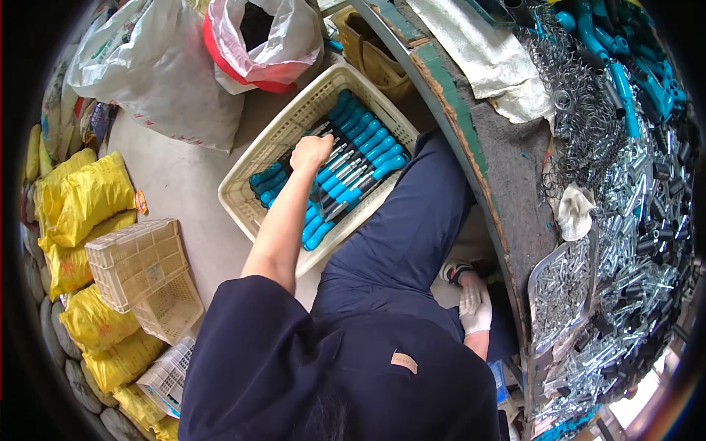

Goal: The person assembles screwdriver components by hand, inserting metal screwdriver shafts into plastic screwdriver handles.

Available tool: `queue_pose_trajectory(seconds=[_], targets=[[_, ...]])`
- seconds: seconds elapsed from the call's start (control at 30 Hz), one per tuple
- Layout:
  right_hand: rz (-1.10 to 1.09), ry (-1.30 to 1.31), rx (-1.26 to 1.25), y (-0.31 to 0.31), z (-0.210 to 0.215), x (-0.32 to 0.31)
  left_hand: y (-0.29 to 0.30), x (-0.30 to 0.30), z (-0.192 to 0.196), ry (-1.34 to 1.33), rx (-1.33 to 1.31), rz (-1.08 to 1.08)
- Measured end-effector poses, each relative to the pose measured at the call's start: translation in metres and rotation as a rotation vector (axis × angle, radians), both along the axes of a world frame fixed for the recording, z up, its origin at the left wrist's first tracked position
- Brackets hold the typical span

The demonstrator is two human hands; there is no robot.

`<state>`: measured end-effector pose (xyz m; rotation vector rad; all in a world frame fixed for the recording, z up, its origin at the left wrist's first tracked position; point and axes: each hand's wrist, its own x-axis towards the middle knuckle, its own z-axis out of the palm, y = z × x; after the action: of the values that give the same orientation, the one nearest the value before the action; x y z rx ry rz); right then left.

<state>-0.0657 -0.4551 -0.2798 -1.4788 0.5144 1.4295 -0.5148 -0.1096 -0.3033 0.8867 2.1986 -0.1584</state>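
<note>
A cream plastic basket (254, 151) stands in front of me. In it lie rows of blue-handled tools (360, 128) with black and silver metal shafts, some pointing one way and some the other. My left hand (312, 153), bare, is closed over the shaft ends in the basket. What its fingers grip, if anything, is hidden. To the right of my lap, my right hand (476, 307) wears a white glove. Its fingers are stretched out and lie flat near my leg, with nothing visible in them.
The workbench (507, 162) on my right holds heaped springs (581, 125), metal parts (647, 198) and a metal tray (562, 294). White sacks (162, 81) stand far left. Yellow bags (95, 191) and stacked crates (140, 261) line the left. Another basket (368, 48) is partly under the bench.
</note>
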Motion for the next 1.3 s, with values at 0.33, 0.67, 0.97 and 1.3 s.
queue_pose_trajectory(seconds=[0.33, 0.67, 0.97, 1.3], targets=[[0.021, -0.065, -0.060, 0.003, 0.010, -0.010, 0.021, 0.107, -0.128, -0.063, 0.191, 0.037], [0.069, -0.101, -0.017, 0.008, 0.022, -0.023, 0.026, 0.134, -0.251, -0.357, 0.474, -0.241], [1.362, -1.014, 0.227, 0.061, 0.253, -0.028, 0.014, 0.079, -0.136, -0.286, 0.876, -0.053], [0.394, -2.075, 0.732, 0.027, 0.385, -0.045, -0.089, 0.172, 0.194, -0.140, 1.467, -0.109]])
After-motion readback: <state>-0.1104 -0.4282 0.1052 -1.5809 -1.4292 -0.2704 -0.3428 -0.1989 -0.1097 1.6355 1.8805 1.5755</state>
